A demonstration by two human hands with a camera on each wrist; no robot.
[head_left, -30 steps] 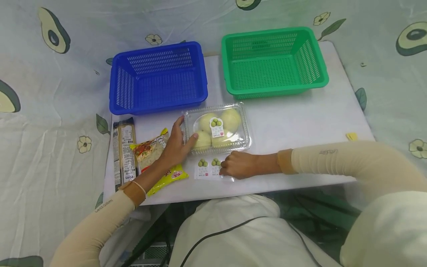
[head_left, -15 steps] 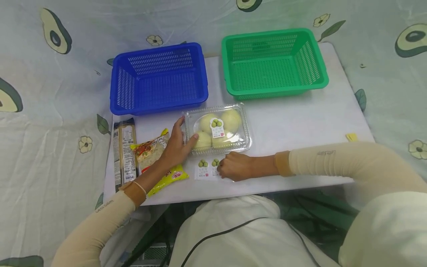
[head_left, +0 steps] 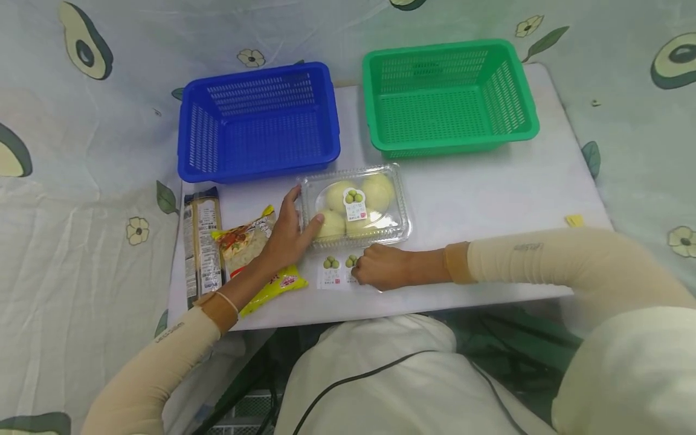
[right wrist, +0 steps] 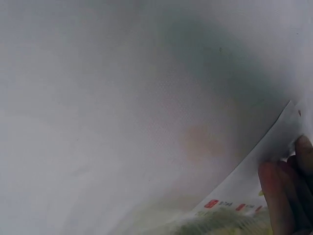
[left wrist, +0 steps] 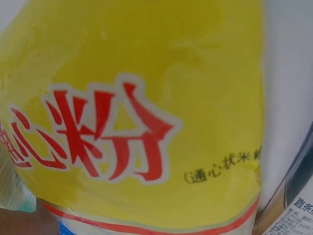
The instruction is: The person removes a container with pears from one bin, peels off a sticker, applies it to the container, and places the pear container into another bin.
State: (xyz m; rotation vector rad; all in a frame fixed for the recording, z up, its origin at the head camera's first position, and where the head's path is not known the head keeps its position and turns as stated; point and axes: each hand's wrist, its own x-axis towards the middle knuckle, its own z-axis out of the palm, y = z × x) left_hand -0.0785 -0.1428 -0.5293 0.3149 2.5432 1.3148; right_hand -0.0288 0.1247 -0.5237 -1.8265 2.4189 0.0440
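In the head view, a clear plastic box [head_left: 403, 208] of round pale-green buns or fruits, with a label on its lid, lies mid-table. My left hand [head_left: 284, 240] rests at its left side, thumb over the near-left corner and fingers spread along the edge. Just in front of the box lies a white sticker sheet [head_left: 330, 279] printed with green-fruit labels. Over its right part my right hand [head_left: 383, 267] bends down with curled fingers. Up close in the right wrist view, fingertips [right wrist: 269, 171] pinch at the sheet's edge; the thumb is partly hidden.
A blue basket [head_left: 326, 151] and a green basket [head_left: 454, 147] stand at the back. Left of the box lie a yellow bag of rice pasta [head_left: 249, 244], partly under my left forearm, and a long narrow noodle packet [head_left: 208, 241]. A small yellow scrap [head_left: 574, 221] lies at the right.
My right hand has shifted slightly left over the sticker sheet, covering more of its second label. The left hand and the box stay in place.
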